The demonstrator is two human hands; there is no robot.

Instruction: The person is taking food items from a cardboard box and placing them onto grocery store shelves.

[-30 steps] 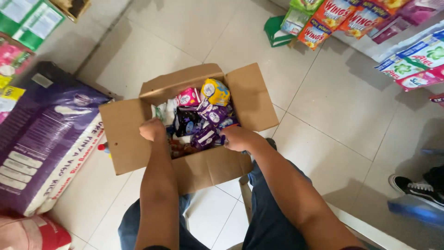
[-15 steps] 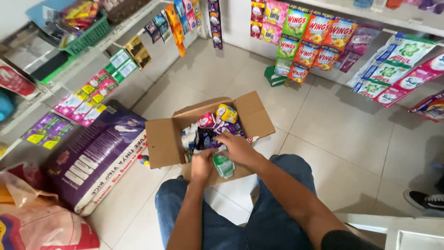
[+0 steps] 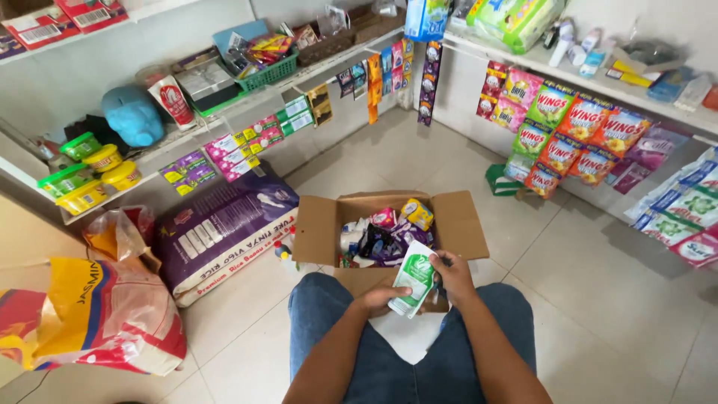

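Observation:
An open cardboard box [image 3: 464,224] sits on the tiled floor in front of my knees, filled with several small colourful packets [image 3: 385,236]. Just in front of the box both hands hold a green and white sachet pack [image 3: 413,278]. My left hand [image 3: 381,299] grips its lower edge. My right hand [image 3: 451,275] holds its right side. My legs in blue jeans frame the bottom of the view.
A large purple rice sack [image 3: 224,228] and an orange-red sack [image 3: 97,314] lie at the left. Shelves with tubs, a green basket [image 3: 273,71] and hanging sachet strips [image 3: 568,135] line the back and right walls. A green packet [image 3: 502,179] lies on the floor behind the box.
Both hands came out of the box and lifted the green and white sachet pack toward me. My head tilted up, so the shelves now show.

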